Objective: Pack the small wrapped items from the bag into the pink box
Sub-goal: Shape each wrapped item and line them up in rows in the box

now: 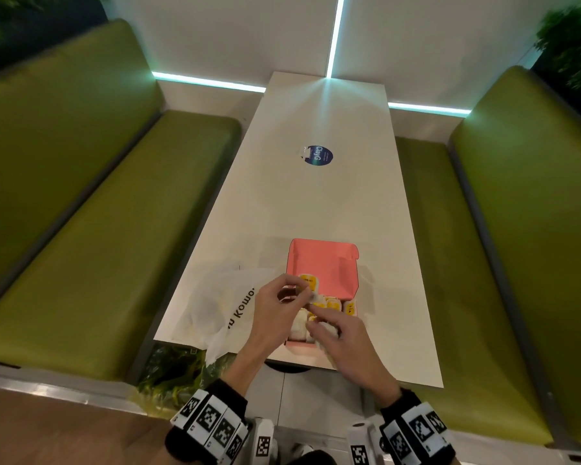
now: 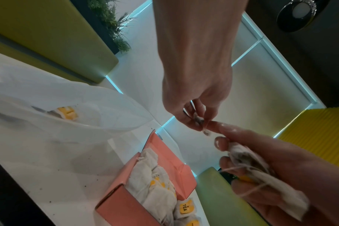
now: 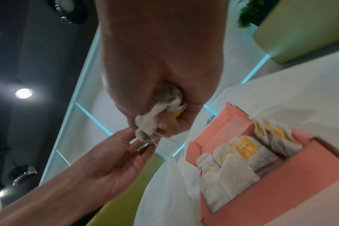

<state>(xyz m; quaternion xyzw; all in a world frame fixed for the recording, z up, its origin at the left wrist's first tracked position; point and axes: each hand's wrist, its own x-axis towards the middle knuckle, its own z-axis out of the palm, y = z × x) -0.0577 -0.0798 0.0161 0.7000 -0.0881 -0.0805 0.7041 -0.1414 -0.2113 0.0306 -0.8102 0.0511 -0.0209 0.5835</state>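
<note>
Tea bags: light, soft paper pouches with a thin string and a yellow tag each. They crush easily and the strings snag on one another, so take each by the pouch body or the tag, never drag it by the string alone.

Your right hand [image 3: 161, 85] is curled around a small bunch of tea bags [image 3: 155, 119], fingers closed on the pouches, strings trailing out below. Your left hand [image 2: 195, 97] has thumb and fingertips pinched on what looks like a corner of a pouch or a string end right at your right fingertips; which of the two, you cannot tell from these views.

The pink box [image 1: 326, 263] sits directly under both hands, lid flap standing open on the far side. Packed tea bags [image 3: 240, 154] lie in rows inside, yellow tags showing. The white plastic bag [image 1: 215, 307] lies just left of your left hand, and one more yellow-tagged tea bag [image 2: 67, 113] shows through it.

Likely step: teasing one pouch free of the bunch before setting it in.
</note>
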